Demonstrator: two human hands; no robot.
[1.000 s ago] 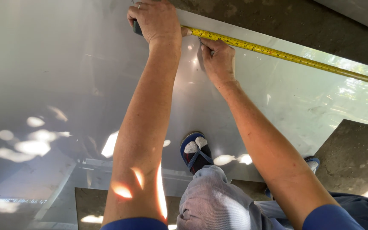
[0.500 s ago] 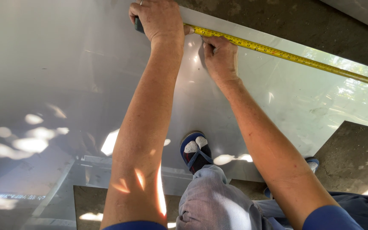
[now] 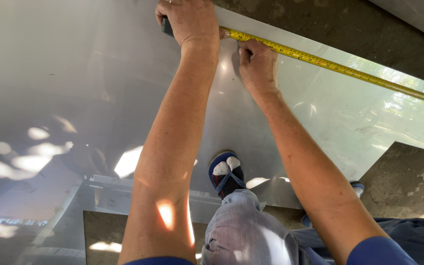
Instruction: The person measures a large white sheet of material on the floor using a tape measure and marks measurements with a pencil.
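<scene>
A large shiny metal sheet lies on the ground and fills most of the view. My left hand presses a dark tape measure case onto the sheet near its far edge. The yellow tape runs from that hand to the right along the sheet's far edge. My right hand rests on the sheet just below the tape, fingers closed as if pinching a small marking tool that I cannot make out.
Bare concrete floor lies beyond the sheet's far edge. A second concrete patch shows at the right. My foot in a blue sandal stands on the sheet, with my grey-trousered knee below it.
Both hands stay almost still at the tape. The view has shifted very slightly.
</scene>
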